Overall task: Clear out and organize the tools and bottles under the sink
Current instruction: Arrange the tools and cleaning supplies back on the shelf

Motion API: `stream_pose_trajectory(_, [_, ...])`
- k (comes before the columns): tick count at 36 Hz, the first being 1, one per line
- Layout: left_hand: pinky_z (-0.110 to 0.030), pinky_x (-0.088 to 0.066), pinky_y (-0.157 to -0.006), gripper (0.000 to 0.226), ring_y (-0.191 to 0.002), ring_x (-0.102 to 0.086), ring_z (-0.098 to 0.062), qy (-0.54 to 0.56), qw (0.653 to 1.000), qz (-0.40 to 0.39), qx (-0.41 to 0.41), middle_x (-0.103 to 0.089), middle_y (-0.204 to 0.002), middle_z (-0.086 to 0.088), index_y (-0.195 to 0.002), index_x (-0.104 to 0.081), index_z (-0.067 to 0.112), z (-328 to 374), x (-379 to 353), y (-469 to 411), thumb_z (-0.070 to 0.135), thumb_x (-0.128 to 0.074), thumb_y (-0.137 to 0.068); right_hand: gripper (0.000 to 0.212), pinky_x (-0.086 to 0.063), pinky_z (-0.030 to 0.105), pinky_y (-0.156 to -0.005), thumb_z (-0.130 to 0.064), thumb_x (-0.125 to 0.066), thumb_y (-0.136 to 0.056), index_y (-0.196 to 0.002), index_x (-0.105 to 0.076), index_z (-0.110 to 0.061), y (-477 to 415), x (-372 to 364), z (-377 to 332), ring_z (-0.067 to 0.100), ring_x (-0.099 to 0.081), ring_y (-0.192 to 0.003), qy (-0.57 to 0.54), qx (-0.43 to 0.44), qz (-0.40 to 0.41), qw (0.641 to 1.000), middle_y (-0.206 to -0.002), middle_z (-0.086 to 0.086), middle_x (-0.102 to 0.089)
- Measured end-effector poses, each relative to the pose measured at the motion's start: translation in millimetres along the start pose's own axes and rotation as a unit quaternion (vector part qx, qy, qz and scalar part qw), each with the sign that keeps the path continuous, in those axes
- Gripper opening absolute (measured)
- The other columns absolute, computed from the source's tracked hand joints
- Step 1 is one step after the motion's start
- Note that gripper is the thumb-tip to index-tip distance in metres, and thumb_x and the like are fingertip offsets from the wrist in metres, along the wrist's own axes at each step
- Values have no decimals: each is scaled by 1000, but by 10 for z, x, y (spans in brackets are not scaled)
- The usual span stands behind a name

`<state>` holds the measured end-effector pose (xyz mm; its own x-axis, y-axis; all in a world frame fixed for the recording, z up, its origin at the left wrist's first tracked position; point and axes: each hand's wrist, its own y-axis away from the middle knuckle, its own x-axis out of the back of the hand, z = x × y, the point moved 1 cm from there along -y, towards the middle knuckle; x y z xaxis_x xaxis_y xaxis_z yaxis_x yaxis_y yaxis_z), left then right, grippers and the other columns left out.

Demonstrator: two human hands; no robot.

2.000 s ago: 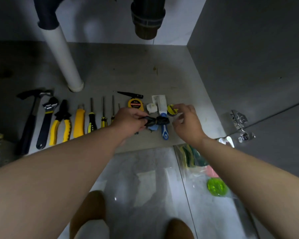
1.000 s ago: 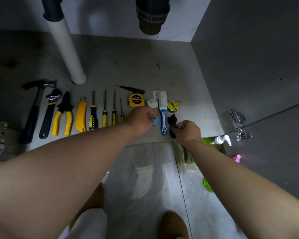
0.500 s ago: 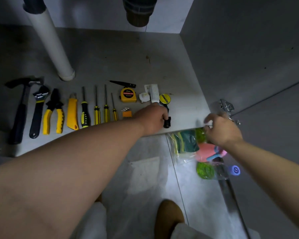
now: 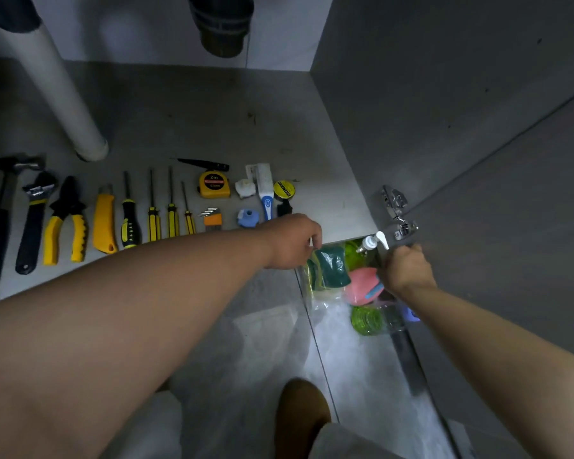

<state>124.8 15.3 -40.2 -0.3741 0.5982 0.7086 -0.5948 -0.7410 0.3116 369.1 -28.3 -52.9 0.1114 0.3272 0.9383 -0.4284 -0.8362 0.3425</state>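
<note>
Tools lie in a row on the grey cabinet floor: hammer, wrench, pliers, yellow knife, several screwdrivers, tape measure, blue-handled brush. My left hand pinches the clear bag of green sponges at its top edge. My right hand grips a pink spray bottle just below a green pump bottle. What the curled right fingers enclose is partly hidden.
A white drain pipe stands at the back left and a dark trap hangs at the top centre. The grey cabinet side wall carries a metal hinge. A green bottle lies on the tiled floor.
My left hand left the black item beside the brush and moved right onto the sponge bag. My right hand came down from the hinge area onto the bottles.
</note>
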Motion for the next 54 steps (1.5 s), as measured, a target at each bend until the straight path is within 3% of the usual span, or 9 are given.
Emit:
stream_pose_trajectory(13, [-34,-51,-96,23,-107,-61,-20,-68,996,-53,-4,-65,-117,-1,-118,-68,24,532,281,119,23,-60,-96,17,-48,30,-92,-21,-75,-81,-97,-72,-17,338,600,228,36,-63,-102,-75,62,37,995,-116,14,-51])
stream_pose_trajectory(18, [-31,-49,-99,68,-118,-58,-24,-93,991,-90,34,-57,-134,-6,-147,-43,20,768,505,346,34,-75,-89,18,-40,22,-76,-19,-71,-80,-68,-60,-25,591,916,166,26,-58,-85,-139,97,26,985,-96,11,-62])
stream_pose_trajectory(25, [-31,-35,-116,115,-142,-40,-24,6,997,-57,61,-34,-159,-7,-160,-16,23,958,572,685,41,-89,-73,14,-39,11,-66,-7,-67,-82,-89,-75,-17,970,1454,-26,11,-61,-81,-244,198,64,947,-89,-2,-71])
stream_pose_trajectory(31, [-18,-41,-66,77,-101,-56,-14,71,994,51,58,-58,-119,7,-127,-48,34,927,439,855,43,-92,-65,13,-49,14,-61,-1,-67,-89,-100,-73,-5,1262,1719,-98,8,-61,-72,-435,253,9,864,-89,9,-69])
stream_pose_trajectory(36, [-26,-42,-66,63,-93,-59,-16,46,994,82,64,-59,-107,6,-116,-51,33,850,447,916,47,-88,-67,19,-61,29,-69,-22,-58,-101,-109,-67,-7,1259,1529,70,12,-70,-72,-548,190,-92,810,-89,4,-68])
stream_pose_trajectory(38, [-24,-46,-64,59,-85,-60,-9,84,988,93,88,-61,-105,6,-116,-52,33,799,481,933,47,-86,-69,23,-58,33,-72,-32,-55,-102,-108,-68,-14,1150,1304,199,22,-70,-77,-485,136,-85,860,-94,5,-67])
stream_pose_trajectory(42, [-29,-55,-73,59,-93,-63,-17,149,975,112,122,-63,-112,1,-123,-55,29,700,491,915,42,-84,-74,14,-47,27,-76,-25,-62,-89,-98,-68,-16,960,770,459,27,-68,-100,-124,116,-97,981,-108,11,-73])
stream_pose_trajectory(47, [-37,-58,-83,63,-100,-64,-22,206,957,143,147,-64,-116,0,-128,-55,27,593,511,862,42,-85,-75,51,-45,29,-104,-24,-59,-88,-138,-54,-21,834,128,592,32,-52,-131,-55,41,-146,987,-145,20,-44])
stream_pose_trajectory(54, [-45,-59,-88,64,-101,-66,-24,291,924,181,168,-65,-117,-1,-129,-55,26,386,542,788,39,-86,-75,40,-49,41,-98,-6,-49,-90,-128,-53,-16,761,-127,567,45,-63,-105,-52,12,-36,998,-138,18,-28])
